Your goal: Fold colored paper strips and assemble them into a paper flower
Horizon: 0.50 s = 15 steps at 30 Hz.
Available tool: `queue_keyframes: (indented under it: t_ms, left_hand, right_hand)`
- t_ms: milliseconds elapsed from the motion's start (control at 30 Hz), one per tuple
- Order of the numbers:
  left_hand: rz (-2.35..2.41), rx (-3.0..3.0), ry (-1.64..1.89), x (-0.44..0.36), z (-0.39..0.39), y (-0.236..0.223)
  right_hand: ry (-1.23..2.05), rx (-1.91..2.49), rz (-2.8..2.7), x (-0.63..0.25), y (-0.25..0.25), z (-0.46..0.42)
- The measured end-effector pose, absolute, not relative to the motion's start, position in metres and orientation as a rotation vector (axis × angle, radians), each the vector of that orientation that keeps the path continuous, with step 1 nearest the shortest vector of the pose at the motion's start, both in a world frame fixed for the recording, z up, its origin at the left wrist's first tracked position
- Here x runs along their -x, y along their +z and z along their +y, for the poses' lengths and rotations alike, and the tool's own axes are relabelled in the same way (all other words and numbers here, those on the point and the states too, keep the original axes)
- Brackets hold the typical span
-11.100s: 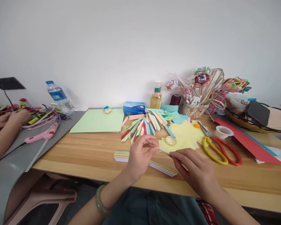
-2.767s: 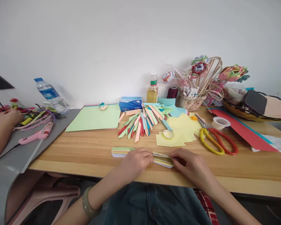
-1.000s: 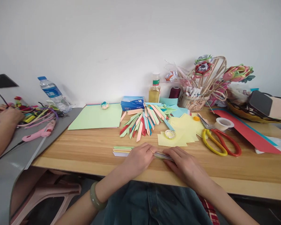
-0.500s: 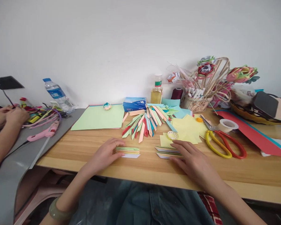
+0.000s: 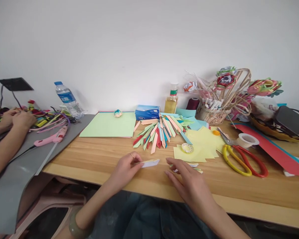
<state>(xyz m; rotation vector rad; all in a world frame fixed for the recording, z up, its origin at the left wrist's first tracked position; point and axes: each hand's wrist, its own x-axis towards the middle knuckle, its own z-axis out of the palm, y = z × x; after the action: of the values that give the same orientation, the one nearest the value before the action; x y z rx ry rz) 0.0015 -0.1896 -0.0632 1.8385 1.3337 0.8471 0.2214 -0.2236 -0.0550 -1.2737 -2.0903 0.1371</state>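
Between the thumb and fingers of my left hand (image 5: 126,167) is a small stack of folded paper strips (image 5: 150,163), white in front with a yellow edge behind. It points right, toward my right hand (image 5: 183,177). That hand hovers with thumb and fingers apart, a short gap from the stack's tip. Partly hidden behind its fingers, other folded strips (image 5: 195,166) lie on the wooden table (image 5: 89,156). Farther back, a fanned pile of colourful folded strips (image 5: 156,134) lies before a blue tissue pack (image 5: 147,113).
Yellow paper sheets (image 5: 201,144) with a tape roll (image 5: 187,148) lie beyond my right hand. Large scissors (image 5: 244,161) and a white tape roll (image 5: 246,140) are at right. Green sheets (image 5: 109,126) lie back left. A co-worker's hands (image 5: 22,119) work at the grey table near a pink glue gun (image 5: 52,137).
My hands pressed at strips close together, then moved apart. My left hand has since picked up the left stack; my right hand has let its strips lie on the table, and its fingers are spread.
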Motion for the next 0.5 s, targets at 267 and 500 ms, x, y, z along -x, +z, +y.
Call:
queue_keyframes:
  t_ms: [267, 500]
  left_hand:
    - [1.021, -1.515, 0.926, -0.044, -0.216, -0.041]
    - [0.779, -1.351, 0.427, -0.046, -0.216, -0.019]
  right_hand:
    - [0.621, 1.154, -1.837, -0.223, -0.041, -0.227]
    - [0.518, 0.962, -1.945, -0.236, -0.033, -0.234]
